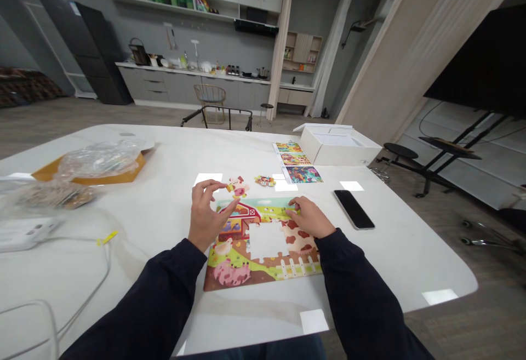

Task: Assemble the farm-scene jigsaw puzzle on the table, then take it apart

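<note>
A farm jigsaw puzzle [263, 245] lies on the white table [390, 261] in front of me, showing a red barn, a pink pig, a hen and a white fence. Its white gap [267, 241] sits near the middle, with no piece in it. My left hand [207, 212] is raised over the puzzle's top edge, and its finger and thumb pinch a small pink animal puzzle piece [237, 187]. My right hand [310, 217] rests flat on the puzzle's upper right, holding nothing. Another loose puzzle piece [265, 181] lies beyond the puzzle.
Printed picture cards [293, 157] lie beside an open white box [339, 146] at the far edge. A black phone [354, 209] lies to the right. Crumpled plastic wrap [98, 158] on a cardboard sheet and a white power strip [24, 234] with cables occupy the left.
</note>
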Demonstrator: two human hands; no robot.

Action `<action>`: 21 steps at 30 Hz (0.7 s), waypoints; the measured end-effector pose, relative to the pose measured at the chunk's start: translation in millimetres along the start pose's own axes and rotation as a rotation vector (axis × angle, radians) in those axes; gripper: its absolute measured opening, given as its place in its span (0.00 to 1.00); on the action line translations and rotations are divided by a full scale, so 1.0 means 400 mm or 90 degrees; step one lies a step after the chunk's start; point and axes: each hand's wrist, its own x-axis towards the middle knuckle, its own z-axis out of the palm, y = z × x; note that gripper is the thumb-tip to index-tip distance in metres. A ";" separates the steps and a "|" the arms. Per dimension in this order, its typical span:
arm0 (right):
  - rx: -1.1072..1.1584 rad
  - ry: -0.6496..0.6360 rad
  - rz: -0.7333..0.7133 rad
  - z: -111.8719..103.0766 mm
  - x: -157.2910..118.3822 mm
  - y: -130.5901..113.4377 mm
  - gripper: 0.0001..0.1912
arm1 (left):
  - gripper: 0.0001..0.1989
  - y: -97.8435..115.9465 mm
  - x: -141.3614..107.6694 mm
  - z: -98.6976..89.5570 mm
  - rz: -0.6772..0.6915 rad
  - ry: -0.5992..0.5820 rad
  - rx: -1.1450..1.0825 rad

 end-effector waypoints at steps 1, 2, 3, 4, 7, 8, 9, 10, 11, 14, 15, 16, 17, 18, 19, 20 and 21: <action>0.000 0.000 -0.001 0.000 0.000 0.000 0.09 | 0.17 -0.001 -0.001 0.002 0.005 -0.009 -0.007; 0.000 0.000 -0.002 0.000 0.000 0.000 0.09 | 0.17 -0.003 -0.003 0.004 0.010 -0.022 -0.013; 0.000 0.000 -0.002 0.000 -0.001 -0.001 0.09 | 0.17 -0.005 -0.006 0.007 0.015 -0.037 -0.016; 0.000 -0.002 -0.003 0.000 -0.001 -0.002 0.09 | 0.16 -0.007 -0.008 0.009 0.020 -0.054 -0.016; -0.004 -0.008 0.001 -0.002 -0.002 -0.006 0.10 | 0.16 -0.011 -0.012 0.008 0.054 -0.106 0.020; -0.007 -0.010 0.003 -0.003 -0.003 -0.008 0.10 | 0.16 -0.009 -0.011 0.003 0.068 -0.119 0.044; -0.011 -0.011 0.004 -0.003 -0.003 -0.009 0.10 | 0.15 -0.006 -0.008 -0.003 0.084 -0.131 0.072; -0.016 -0.009 0.004 -0.004 -0.003 -0.010 0.10 | 0.15 -0.001 -0.003 -0.011 0.101 -0.141 0.099; -0.021 -0.007 0.003 -0.004 -0.003 -0.011 0.10 | 0.14 0.006 0.003 -0.019 0.116 -0.149 0.122; -0.040 -0.001 -0.004 -0.003 -0.002 -0.012 0.11 | 0.12 0.035 0.026 -0.027 0.158 -0.189 0.136; -0.045 -0.001 -0.006 -0.003 -0.002 -0.012 0.11 | 0.12 0.045 0.031 -0.020 0.165 -0.213 0.126; -0.050 -0.001 -0.007 -0.002 -0.002 -0.012 0.11 | 0.13 0.056 0.033 -0.008 0.164 -0.244 0.112; -0.054 0.000 -0.007 -0.001 -0.002 -0.013 0.11 | 0.13 0.067 0.031 0.009 0.158 -0.283 0.095; -0.057 0.001 -0.005 -0.001 -0.002 -0.014 0.11 | 0.14 0.076 0.026 0.030 0.147 -0.324 0.078; -0.059 0.002 -0.002 -0.001 -0.002 -0.015 0.11 | 0.15 0.084 0.017 0.052 0.134 -0.367 0.063; -0.061 0.002 0.002 -0.001 -0.002 -0.017 0.11 | 0.15 0.090 0.005 0.074 0.121 -0.407 0.050; -0.061 0.000 0.006 -0.002 -0.003 -0.019 0.11 | 0.15 0.094 -0.008 0.094 0.109 -0.439 0.042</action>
